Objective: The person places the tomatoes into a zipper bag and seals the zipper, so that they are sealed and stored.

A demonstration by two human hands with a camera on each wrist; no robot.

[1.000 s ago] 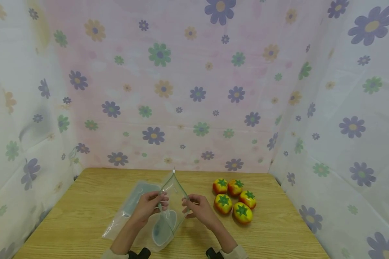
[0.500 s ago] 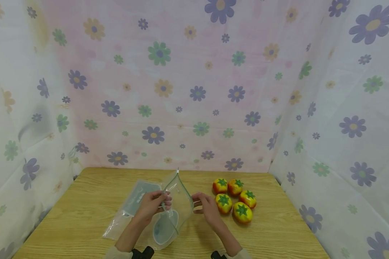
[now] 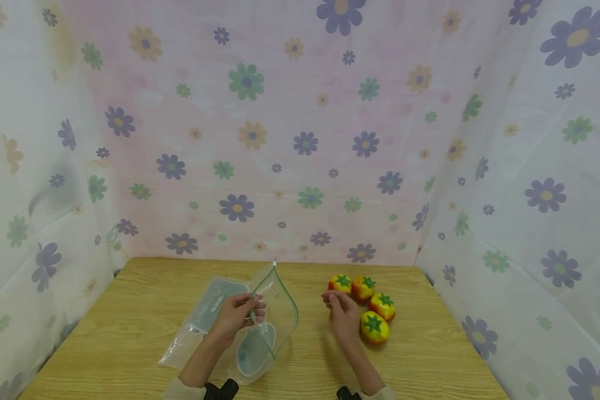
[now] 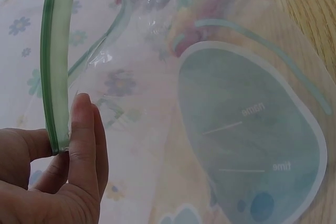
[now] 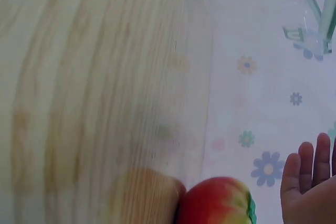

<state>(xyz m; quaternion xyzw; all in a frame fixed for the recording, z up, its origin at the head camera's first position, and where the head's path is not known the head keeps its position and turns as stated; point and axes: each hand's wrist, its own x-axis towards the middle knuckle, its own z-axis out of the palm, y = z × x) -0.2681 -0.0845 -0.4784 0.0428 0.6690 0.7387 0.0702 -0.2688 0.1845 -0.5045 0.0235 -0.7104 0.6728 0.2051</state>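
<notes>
My left hand [image 3: 234,319] pinches the green-edged rim of a clear zip bag [image 3: 282,316], whose mouth gapes to the right. In the left wrist view, thumb and fingers of the left hand [image 4: 68,171] hold the green strip [image 4: 55,61], beside a teal label [image 4: 252,129]. My right hand [image 3: 345,319] is off the bag, above the red-yellow fruits and hiding one of them. In the right wrist view, the fingers of that hand [image 5: 312,187] are extended and hold nothing, near a red fruit [image 5: 215,203].
Another clear bag with a teal label [image 3: 215,303] lies flat on the wooden table [image 3: 105,328], left of the held bag. Several toy fruits, one at the front [image 3: 374,328], sit at the right. Flowered cloth [image 3: 280,183] stands behind and at both sides.
My right hand has let go of the bag's right edge and moved right to the fruits. The left hand keeps its hold, and the bag has shifted slightly right with its mouth wider.
</notes>
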